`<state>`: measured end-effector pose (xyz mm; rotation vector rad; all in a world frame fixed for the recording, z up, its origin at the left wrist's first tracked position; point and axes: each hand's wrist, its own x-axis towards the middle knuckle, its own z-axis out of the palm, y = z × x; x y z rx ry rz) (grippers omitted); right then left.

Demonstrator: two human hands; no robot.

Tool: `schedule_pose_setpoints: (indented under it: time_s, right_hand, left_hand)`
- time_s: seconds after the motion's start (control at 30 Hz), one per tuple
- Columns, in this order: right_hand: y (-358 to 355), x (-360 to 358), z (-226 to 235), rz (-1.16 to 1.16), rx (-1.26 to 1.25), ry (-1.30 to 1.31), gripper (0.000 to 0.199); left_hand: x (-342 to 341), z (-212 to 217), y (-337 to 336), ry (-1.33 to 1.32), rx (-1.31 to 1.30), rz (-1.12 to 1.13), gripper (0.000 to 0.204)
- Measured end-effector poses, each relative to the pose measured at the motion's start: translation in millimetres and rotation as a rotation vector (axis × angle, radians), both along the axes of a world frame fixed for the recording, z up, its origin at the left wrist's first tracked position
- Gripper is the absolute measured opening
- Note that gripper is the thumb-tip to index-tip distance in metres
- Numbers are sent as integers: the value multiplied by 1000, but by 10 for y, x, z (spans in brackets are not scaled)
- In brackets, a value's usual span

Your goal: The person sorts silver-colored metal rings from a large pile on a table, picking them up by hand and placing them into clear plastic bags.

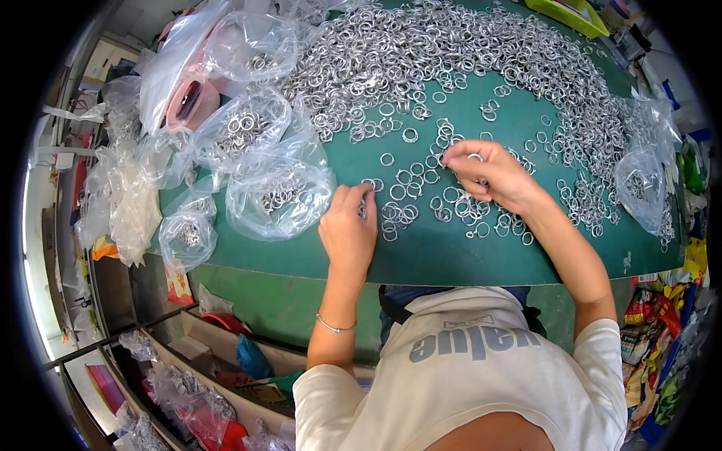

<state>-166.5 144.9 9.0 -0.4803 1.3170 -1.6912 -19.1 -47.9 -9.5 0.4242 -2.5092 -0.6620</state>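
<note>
Left of the green table (466, 255), clear plastic bags (278, 192) hold shiny metal rings (410, 135) — the left hand (348, 229) and right hand (489, 174) each pinch small rings

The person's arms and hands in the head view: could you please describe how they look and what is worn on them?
Both forearms are bare. The left hand has a thin silver bracelet on its forearm below the wrist. The right hand shows no jewellery, and no gloves are worn. The short white T-shirt sleeves end above the elbows.
</note>
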Motion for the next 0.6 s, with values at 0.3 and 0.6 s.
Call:
schedule_pose_setpoints:
  time_s: [0.3,0.6]
  right_hand:
    - [-601,354,-110,199,433,1435,29]
    - [-384,131,-33,-74,260,572,17]
  left_hand:
    - [40,46,79,-61,89,-19,14]
    - [138,231,249,-279,41,-252,18]
